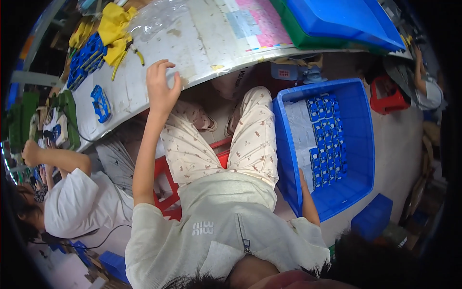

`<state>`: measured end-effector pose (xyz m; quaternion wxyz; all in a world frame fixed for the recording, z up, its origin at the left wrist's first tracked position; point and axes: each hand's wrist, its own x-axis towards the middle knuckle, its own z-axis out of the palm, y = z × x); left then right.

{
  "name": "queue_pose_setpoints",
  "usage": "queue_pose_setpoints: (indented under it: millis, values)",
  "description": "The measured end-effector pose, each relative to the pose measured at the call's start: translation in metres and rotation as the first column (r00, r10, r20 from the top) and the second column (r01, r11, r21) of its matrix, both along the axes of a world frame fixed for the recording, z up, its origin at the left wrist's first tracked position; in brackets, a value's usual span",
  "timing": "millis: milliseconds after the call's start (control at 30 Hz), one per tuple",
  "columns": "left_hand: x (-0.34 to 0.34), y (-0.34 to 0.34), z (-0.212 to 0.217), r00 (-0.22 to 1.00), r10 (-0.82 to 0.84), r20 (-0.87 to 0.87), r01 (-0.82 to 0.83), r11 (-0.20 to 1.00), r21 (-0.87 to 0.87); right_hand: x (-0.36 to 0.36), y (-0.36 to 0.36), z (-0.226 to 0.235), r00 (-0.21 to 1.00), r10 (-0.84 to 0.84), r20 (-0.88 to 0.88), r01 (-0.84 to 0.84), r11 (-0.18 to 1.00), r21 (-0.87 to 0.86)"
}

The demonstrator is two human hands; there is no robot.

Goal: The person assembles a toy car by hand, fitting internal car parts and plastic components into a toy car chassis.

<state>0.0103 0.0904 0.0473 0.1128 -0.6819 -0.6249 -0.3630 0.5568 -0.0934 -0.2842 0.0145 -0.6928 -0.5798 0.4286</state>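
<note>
My left hand (162,86) hovers by the front edge of the white table (192,53), its fingers apart and nothing in them. To its left on the tabletop lies a blue plastic piece with openings (100,104). My right arm reaches down at the near left side of a large blue crate (368,144). Of my right hand (303,180) only a part shows, at the crate's rim; its fingers are hidden. Inside the crate, several small blue-and-white pieces (328,139) stand in tight rows beside a pale sheet (299,123).
Yellow gloves (115,26) and stacked blue pieces (85,62) lie at the table's far left. Blue and green trays (341,21) sit at its right end. A co-worker in white (86,202) sits at my left. A red stool (387,94) stands beyond the crate.
</note>
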Motion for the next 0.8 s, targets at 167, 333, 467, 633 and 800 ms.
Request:
queue_pose_setpoints:
  millis: [167,333,467,633,800]
  values:
    - [-0.016,0.019,-0.004,0.998,-0.012,0.056,0.010,1.000,0.026,0.008,0.001,0.004,0.991,0.020,0.134,-0.027,0.999,0.047]
    - [-0.054,0.076,0.003,0.992,0.026,-0.120,-0.001,0.979,0.202,0.016,0.009,0.013,0.970,0.019,0.243,-0.042,0.995,0.091]
    - [-0.054,0.127,0.023,0.956,0.081,-0.282,0.017,0.944,0.329,0.021,0.013,0.025,0.941,-0.038,0.337,-0.009,0.990,0.139]
    - [-0.069,0.156,0.018,0.969,0.199,-0.148,-0.182,0.976,0.123,-0.002,0.044,0.089,0.922,-0.290,0.258,0.211,0.933,0.292]
    - [-0.060,0.153,0.033,0.983,0.176,0.050,-0.174,0.984,-0.042,-0.004,0.060,0.122,0.849,-0.512,-0.129,0.503,0.710,0.493]
